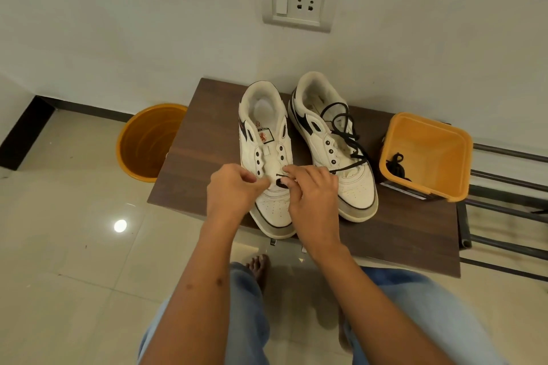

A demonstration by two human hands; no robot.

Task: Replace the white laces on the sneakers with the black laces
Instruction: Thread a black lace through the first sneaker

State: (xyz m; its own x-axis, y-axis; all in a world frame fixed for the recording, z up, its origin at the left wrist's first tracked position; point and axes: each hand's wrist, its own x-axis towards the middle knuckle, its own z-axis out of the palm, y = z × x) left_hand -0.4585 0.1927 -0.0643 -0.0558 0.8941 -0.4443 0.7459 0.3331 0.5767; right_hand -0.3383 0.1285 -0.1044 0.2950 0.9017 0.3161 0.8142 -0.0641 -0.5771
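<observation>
Two white sneakers with black trim stand side by side on a dark wooden bench (207, 133). The left sneaker (264, 115) has bare eyelets, and a black lace (281, 178) shows at its lowest eyelets. My right hand (314, 195) pinches that black lace over the toe end. My left hand (234, 190) pinches the sneaker's left eyelet flap, fingers curled. The right sneaker (323, 115) carries a loosely threaded black lace (344, 127) with its ends lying across the opening.
A square yellow bin (456, 154) on the bench's right end holds a bundle of black lace (396, 164). A round orange bucket (139, 142) stands on the tiled floor left of the bench. A metal rack (510, 187) extends right. A wall socket is above.
</observation>
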